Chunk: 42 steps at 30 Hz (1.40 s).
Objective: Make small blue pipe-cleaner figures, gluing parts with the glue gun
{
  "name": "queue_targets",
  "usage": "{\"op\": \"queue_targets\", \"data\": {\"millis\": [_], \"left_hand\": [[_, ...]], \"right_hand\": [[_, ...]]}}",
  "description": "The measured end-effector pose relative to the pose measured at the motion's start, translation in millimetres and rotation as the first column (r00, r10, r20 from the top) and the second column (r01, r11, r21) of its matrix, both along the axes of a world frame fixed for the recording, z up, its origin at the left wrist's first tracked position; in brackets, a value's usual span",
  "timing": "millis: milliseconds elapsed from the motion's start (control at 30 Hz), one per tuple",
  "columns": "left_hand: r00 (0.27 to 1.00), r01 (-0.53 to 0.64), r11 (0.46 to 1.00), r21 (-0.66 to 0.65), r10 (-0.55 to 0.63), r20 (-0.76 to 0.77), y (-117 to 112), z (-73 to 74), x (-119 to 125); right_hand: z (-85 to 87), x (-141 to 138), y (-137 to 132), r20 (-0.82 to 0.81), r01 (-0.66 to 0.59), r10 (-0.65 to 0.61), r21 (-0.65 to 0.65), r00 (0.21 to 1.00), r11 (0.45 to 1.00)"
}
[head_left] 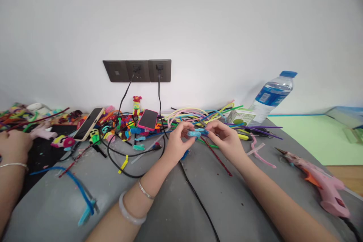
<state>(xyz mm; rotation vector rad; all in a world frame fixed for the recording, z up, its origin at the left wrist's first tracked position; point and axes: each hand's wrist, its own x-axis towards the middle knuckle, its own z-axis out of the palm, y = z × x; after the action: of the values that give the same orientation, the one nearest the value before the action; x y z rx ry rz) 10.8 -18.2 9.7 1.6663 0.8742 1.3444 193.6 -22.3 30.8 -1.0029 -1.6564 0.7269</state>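
Well off to the left of the grip, a co-worker's hand point(15, 145) rests by a heap of colourful fuzzy pieces point(21, 115). Nearer the grip, but lower and still left of it, lies a bent blue stem point(79, 185) with a light-blue tip. Left of the grip and a little beyond it come a phone in a pale case point(90, 124), a jumble of small bright figures point(120, 124) and a phone in a pink case point(148, 120). A looped black cable point(112, 164) with a yellow tag point(123, 164) curls just left of the wrist.

At the grip itself, the left hand point(178, 143) pinches the left end of a light-blue fuzzy piece point(193, 134) between thumb and fingers, while the right hand point(225, 139) pinches its other end, so the piece sits between the two sets of fingertips, above the grey table point(167, 204).

Behind the grip spreads a bundle of coloured stems point(188, 112); below it slants a dark red stem point(219, 159). Right of the grip and beyond it stand a small box point(241, 117) and a water bottle point(272, 96). Farthest right of it, on the near side, lies a pink glue gun point(320, 181).
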Motion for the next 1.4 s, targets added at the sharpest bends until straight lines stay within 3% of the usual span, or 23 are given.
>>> {"op": "queue_targets", "data": {"millis": [233,433,667,800,1000,1400], "left_hand": [[1.0,0.006,1.0,-0.007,-0.006,0.004,0.0,-0.5,0.0],[0.999,0.054,0.995,-0.087,-0.054,0.004,2.6,-1.7,-1.6],[0.999,0.008,0.99,-0.143,-0.015,-0.046,8.5,-5.6,-5.5],[1.0,0.006,0.991,-0.137,-0.008,-0.016,9.3,-3.8,-6.5],[0.999,0.038,0.993,-0.114,-0.034,0.034,9.4,-2.2,-4.3],[0.998,0.06,0.986,-0.157,-0.064,-0.021,3.6,3.1,-4.0]], "right_hand": [[2.6,-4.6,-2.2,0.048,-0.045,0.047,-0.039,0.998,0.998],[-0.1,-4.9,-1.4,0.048,-0.043,0.049,-0.105,0.998,0.994],[-1.6,-2.2,1.0,-0.016,-0.02,0.018,-0.158,1.0,0.987],[-3.7,0.1,3.7,-0.039,0.025,-0.031,-0.159,0.999,0.987],[-6.2,-0.8,3.0,0.007,-0.007,0.008,-0.135,1.0,0.991],[-1.0,-3.7,-1.4,0.068,-0.024,0.031,-0.098,0.997,0.995]]}}
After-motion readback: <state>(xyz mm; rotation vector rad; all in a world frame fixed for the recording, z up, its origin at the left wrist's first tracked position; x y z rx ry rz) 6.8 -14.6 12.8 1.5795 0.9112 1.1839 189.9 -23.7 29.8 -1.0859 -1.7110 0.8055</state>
